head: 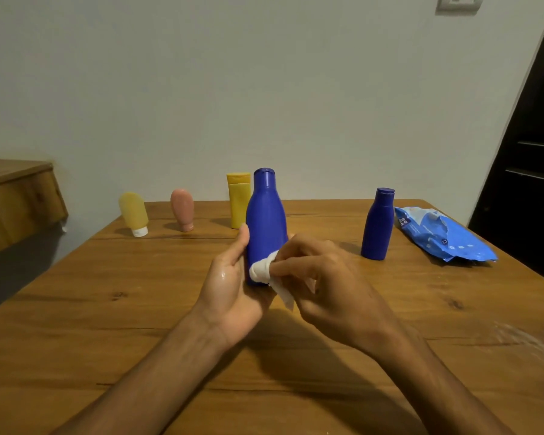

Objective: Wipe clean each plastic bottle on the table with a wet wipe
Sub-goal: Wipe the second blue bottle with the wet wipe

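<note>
Left hand: fingers curled round the base of the large blue bottle, upright at table centre.
Right hand: pinches the bunched wet wipe against the bottle's lower front.
Progress: judged mid-wipe on this bottle; upper body and cap not yet covered.
Left to check: small blue bottle on the right; yellow tube, pink tube and pale yellow tube at far left. Cannot tell if any are wiped.
Wipe pack: far right.
</note>
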The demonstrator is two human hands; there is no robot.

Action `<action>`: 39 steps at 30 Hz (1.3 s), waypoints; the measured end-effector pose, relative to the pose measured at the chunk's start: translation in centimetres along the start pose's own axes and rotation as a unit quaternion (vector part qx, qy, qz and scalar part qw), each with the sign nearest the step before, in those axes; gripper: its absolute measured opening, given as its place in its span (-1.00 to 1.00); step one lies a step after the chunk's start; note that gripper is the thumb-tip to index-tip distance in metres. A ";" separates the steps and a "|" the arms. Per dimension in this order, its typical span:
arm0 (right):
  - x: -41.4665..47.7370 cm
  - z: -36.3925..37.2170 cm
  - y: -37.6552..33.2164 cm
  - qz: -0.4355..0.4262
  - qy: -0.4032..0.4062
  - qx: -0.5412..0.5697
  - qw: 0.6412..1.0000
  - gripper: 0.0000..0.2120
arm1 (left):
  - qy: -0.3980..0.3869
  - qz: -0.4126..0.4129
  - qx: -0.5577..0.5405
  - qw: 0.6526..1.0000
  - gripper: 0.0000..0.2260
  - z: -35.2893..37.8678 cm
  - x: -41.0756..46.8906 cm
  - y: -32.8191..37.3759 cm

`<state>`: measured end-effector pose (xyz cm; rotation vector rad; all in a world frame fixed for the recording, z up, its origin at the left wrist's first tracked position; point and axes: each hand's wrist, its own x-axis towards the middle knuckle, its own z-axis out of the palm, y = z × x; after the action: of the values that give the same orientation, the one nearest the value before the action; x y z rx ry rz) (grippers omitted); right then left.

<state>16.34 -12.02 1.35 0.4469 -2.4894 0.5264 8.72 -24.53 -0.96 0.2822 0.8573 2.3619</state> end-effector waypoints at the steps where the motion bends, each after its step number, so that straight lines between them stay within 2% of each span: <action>1: 0.0 -0.1 0.2 0.002 0.000 0.001 1.000 -0.79 | -0.004 -0.001 0.001 1.000 -0.51 0.1 -0.1 -0.1; 3: 0.0 -0.1 0.5 0.018 0.016 0.013 1.000 -0.79 | -0.022 -0.009 0.008 1.000 -0.51 0.1 -0.2 -0.2; 9: 0.1 0.3 1.1 0.014 0.187 0.047 0.981 -0.67 | -0.058 -0.014 0.057 0.997 -0.55 -0.1 -0.2 -0.8; 13: 0.2 0.2 1.6 0.043 0.252 0.052 0.965 -0.62 | -0.060 -0.025 0.062 0.996 -0.61 0.1 -0.4 -1.3; 16: 0.3 0.1 1.3 0.037 0.230 0.056 0.971 -0.64 | -0.049 -0.019 0.048 0.997 -0.60 0.3 -0.4 -1.3; 21: 0.2 0.5 1.0 0.029 0.126 0.059 0.990 -0.77 | -0.004 -0.005 -0.002 1.000 -0.55 0.3 -0.3 -0.3; 24: 0.2 0.5 0.9 0.026 0.065 0.060 0.996 -0.75 | 0.001 0.002 -0.019 1.000 -0.54 0.1 -0.2 0.3; 26: 0.3 0.4 0.9 0.025 0.054 0.064 0.996 -0.75 | -0.006 0.003 -0.016 1.000 -0.53 0.0 -0.2 0.4; 30: 0.3 0.4 0.8 0.023 0.125 0.079 0.989 -0.66 | -0.030 -0.001 0.015 0.999 -0.53 -0.2 -0.1 -0.3; 35: 0.2 0.7 1.6 0.046 0.238 0.055 0.969 -0.70 | -0.064 -0.025 0.071 0.995 -0.58 -0.4 -0.2 -1.3; 39: 0.1 0.9 1.5 0.040 0.234 0.062 0.969 -0.70 | -0.079 -0.029 0.066 0.994 -0.57 -0.4 -0.2 -1.2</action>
<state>15.21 -11.17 0.36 0.2341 -2.0324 0.7287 9.29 -24.17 -2.01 0.4855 0.9322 2.2005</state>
